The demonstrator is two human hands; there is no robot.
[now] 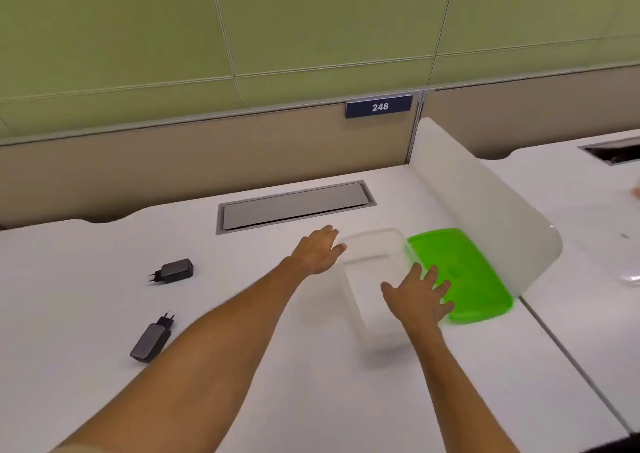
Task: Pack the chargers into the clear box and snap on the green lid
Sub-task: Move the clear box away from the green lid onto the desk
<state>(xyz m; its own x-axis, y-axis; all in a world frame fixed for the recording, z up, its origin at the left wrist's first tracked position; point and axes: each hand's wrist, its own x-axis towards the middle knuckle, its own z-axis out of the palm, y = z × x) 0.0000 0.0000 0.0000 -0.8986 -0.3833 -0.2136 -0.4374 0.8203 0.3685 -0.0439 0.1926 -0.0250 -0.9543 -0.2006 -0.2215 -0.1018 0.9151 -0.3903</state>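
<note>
Toward the desk (311, 400) right edge: clear box (372, 279) empty, green lid (464, 276) beside it against the divider (485, 210). Left hand (317, 251) and right hand (417, 298), fingers spread, bracket the box, likely to reposition it. Both chargers (173, 271) (152, 338) wait near the left edge

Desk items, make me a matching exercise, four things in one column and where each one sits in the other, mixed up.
Things:
1. lid
2. box
3. far charger
4. sign

Places:
A. on the partition behind the desk
B. between the two hands
C. at the divider, under the right hand's fingers
D. left on the desk, beyond the other charger

Pairs: 1-C, 2-B, 3-D, 4-A
</note>
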